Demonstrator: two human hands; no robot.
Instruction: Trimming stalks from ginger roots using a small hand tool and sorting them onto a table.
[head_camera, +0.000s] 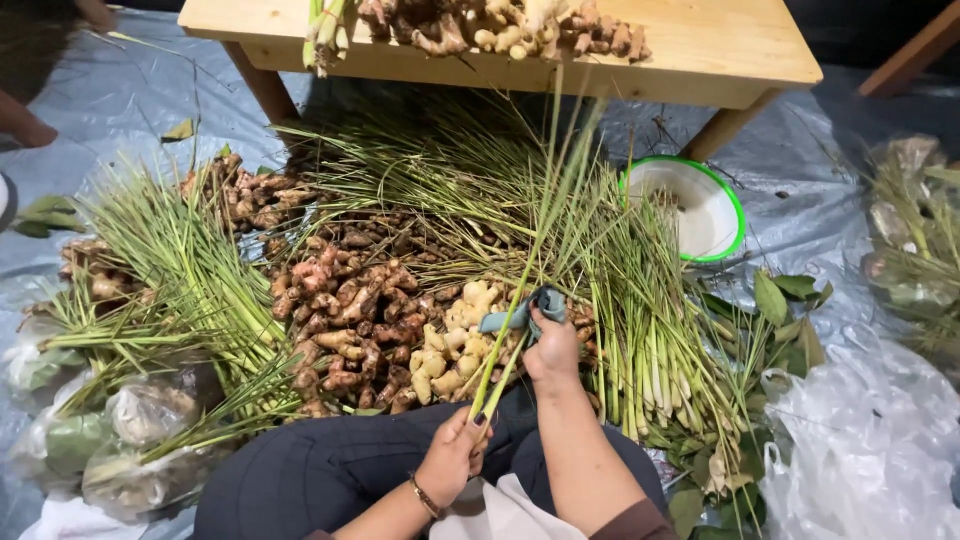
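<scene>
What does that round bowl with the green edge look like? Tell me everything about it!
The bowl is round and white inside with a bright green rim, and looks like enamel or plastic. It sits upright on the grey plastic sheet, right beside the wooden table's leg. It looks nearly empty, with a few dark bits inside. Long lemongrass stalks lie across its left edge, hiding part of it. No hand touches it.

Pale matt wood table (720, 45); glossy grey plastic sheet (130, 100); knobbly rough ginger (350, 310).
</scene>
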